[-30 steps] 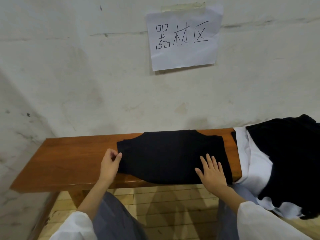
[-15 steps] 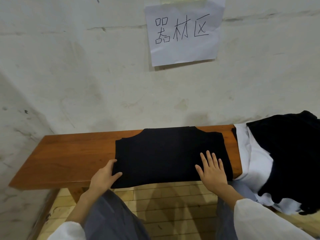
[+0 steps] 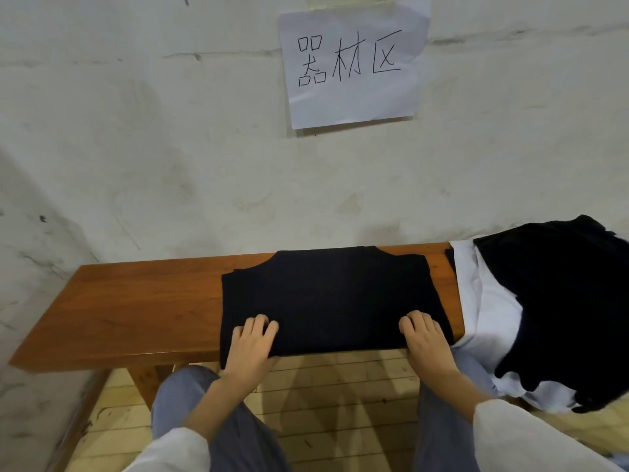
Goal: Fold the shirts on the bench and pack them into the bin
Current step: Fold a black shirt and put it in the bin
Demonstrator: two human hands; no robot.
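Black cloth lies under both of my hands: the black shirt point(image 3: 326, 294), folded narrow with its sides turned in. My left hand point(image 3: 253, 345) and my right hand point(image 3: 425, 342) each hold its near edge, one toward each corner. My fingers curl down on top of the fabric. My thumbs are hidden beneath it, so I judge this to be a pinch on the hem rather than a flat press.

Beyond my fingertips the shirt runs across the wooden bench point(image 3: 136, 308) to the wall side, neckline farthest from me. Out past my left hand the bench shows only wood. Just past my right hand lies a loose pile point(image 3: 486, 301) of unfolded clothes, white cloth beneath and black cloth point(image 3: 561, 301) draped on top, spilling off the front of the bench.

As I read it, the task is at an early to middle stage. This shirt probably needs one more fold—near edge carried away from me—and then packing. The pile is not yet folded. No bin is in view, so I cannot say whether anything has been packed.

Counted: two hands, one bench, one shirt being folded and one pile holding at least two garments—I cannot count more exactly. High above my right hand, one paper sign point(image 3: 354, 63) is taped to the wall with three handwritten characters.
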